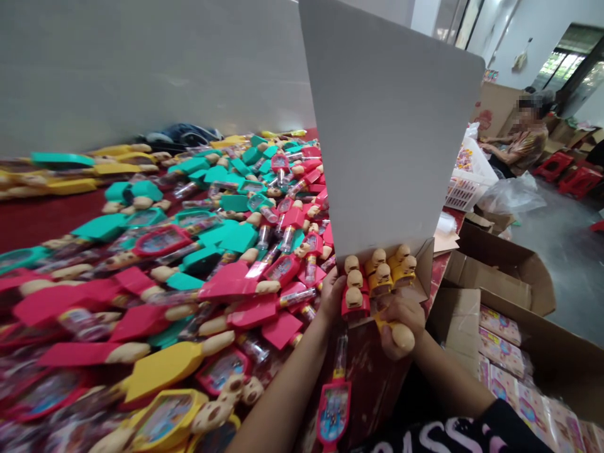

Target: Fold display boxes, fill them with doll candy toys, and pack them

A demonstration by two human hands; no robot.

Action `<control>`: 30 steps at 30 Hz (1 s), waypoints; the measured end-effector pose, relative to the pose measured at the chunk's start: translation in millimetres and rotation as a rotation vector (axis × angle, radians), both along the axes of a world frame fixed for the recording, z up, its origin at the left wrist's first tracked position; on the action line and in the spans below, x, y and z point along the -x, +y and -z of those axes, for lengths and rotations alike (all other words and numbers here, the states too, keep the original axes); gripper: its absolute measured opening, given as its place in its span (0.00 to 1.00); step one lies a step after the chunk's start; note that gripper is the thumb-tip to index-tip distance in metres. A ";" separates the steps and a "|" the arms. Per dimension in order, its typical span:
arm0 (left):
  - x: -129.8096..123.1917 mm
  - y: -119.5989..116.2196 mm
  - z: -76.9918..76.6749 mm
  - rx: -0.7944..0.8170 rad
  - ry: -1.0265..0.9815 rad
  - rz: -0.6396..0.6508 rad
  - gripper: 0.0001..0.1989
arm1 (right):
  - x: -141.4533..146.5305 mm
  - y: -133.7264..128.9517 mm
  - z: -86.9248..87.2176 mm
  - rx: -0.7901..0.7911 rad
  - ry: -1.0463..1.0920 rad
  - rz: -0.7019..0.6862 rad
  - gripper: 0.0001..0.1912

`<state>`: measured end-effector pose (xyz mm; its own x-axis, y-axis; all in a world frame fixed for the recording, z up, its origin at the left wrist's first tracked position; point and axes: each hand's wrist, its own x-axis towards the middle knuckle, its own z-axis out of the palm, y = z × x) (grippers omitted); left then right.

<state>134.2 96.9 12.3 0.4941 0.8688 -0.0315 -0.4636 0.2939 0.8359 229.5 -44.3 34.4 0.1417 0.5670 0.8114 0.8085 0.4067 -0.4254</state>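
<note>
A display box (pixel 394 126) with a tall grey-white raised lid stands on the red table. Inside it, toys with round beige tops stand upright: red ones (pixel 354 296) in the left row and yellow ones (pixel 380 277) further right. My left hand (pixel 331 296) is closed around the box's left front edge. In front of the box, my right hand (pixel 404 318) grips a yellow toy (pixel 402 338) by its beige-topped end. Just below, a red toy (pixel 334 409) with a picture window and a clear tube lies on the table.
Many teal, pink and yellow toys (pixel 189 289) are heaped across the left. At right are open cartons (pixel 500 270), packaged goods (pixel 503 346) and a white basket (pixel 465 189). A person (pixel 523 141) sits beyond, near red stools (pixel 557 167).
</note>
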 end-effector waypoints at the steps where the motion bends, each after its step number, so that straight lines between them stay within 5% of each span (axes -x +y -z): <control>1: 0.1 0.0 -0.5 -0.001 -0.004 0.002 0.22 | -2.8 0.4 -4.8 -0.029 0.051 -0.014 0.01; 5: 0.2 0.0 0.2 -0.009 -0.015 0.012 0.23 | -16.8 3.6 -16.8 0.025 0.295 0.083 0.03; 10: -0.8 0.9 6.2 -0.017 -0.016 0.024 0.23 | -27.2 8.6 -9.7 0.060 0.532 0.255 0.06; 23: -0.5 0.6 1.8 -0.048 -0.010 -0.008 0.26 | -6.7 28.4 -43.8 0.244 0.289 0.096 0.05; 30: -1.7 2.5 5.7 -0.047 -0.006 0.014 0.27 | -15.3 17.0 -23.0 0.143 0.418 0.178 0.05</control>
